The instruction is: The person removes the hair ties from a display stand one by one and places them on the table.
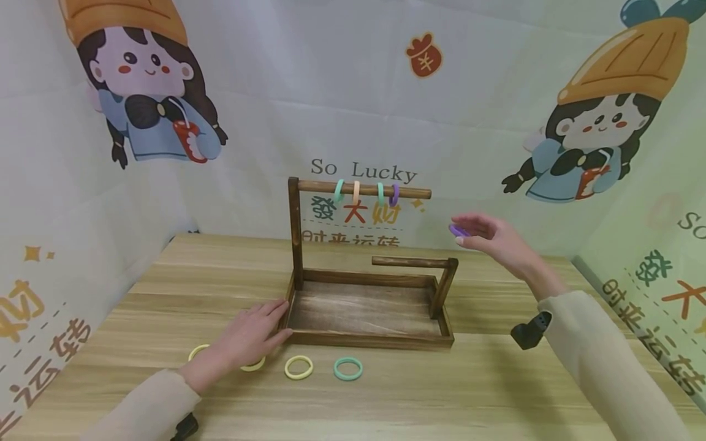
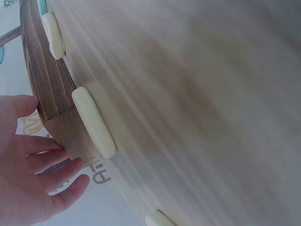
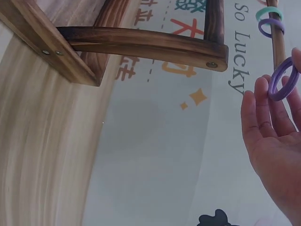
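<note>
Between thumb and fingers my right hand point(image 1: 488, 236) pinches a purple ring point(image 3: 283, 79), raised off the table to the right of the upper bar's free end. The wooden rack point(image 1: 369, 340) has a tray base, a tall post with an upper bar point(image 1: 413, 193) and a short post with a lower bar point(image 1: 413, 262). Two green rings, a peach ring point(image 1: 355, 192) and another purple ring point(image 1: 394, 195) hang on the upper bar. My left hand point(image 1: 248, 334) rests its extended fingers against the tray's left end. No ring hangs on the lower bar.
On the table in front of the rack lie a green ring point(image 1: 348, 369) and a yellow ring point(image 1: 298, 367). More yellow rings lie partly hidden beneath the left forearm. A printed cloth point(image 1: 265, 110) hangs behind and at the sides.
</note>
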Tool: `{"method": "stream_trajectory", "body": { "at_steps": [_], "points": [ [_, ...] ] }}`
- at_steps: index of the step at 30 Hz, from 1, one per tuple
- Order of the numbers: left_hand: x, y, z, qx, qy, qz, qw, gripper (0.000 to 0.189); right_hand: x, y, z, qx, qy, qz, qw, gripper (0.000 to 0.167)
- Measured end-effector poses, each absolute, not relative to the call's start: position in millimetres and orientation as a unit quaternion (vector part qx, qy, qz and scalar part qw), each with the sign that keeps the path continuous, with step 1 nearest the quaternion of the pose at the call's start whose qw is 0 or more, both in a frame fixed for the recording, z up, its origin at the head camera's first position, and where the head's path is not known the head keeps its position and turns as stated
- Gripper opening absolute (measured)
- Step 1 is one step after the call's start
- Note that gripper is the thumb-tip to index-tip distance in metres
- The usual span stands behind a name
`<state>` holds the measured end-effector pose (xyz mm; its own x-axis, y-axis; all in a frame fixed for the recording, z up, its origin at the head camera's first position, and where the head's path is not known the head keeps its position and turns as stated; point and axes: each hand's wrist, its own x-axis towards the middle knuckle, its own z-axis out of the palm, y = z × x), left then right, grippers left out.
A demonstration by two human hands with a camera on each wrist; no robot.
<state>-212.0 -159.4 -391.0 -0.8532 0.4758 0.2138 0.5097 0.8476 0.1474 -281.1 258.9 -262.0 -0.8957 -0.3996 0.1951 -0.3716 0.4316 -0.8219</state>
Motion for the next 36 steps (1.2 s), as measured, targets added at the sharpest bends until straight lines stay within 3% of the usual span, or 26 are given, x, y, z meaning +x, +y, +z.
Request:
{"method": "stream_trajectory", "body": {
  "at_steps": [28, 36],
  "points": [
    [-212, -160, -392, -0.257, -0.957, -0.100, 0.087, 0.054, -234, 258, -293, -0.278, 0.837, -0.471, 0.028, 0.037],
    [-211, -159, -391, -0.255, -0.958, -0.102, 0.083, 0.054, -222, 250, -308, -0.300, 0.812, -0.496, 0.065, 0.037]
  ]
}}
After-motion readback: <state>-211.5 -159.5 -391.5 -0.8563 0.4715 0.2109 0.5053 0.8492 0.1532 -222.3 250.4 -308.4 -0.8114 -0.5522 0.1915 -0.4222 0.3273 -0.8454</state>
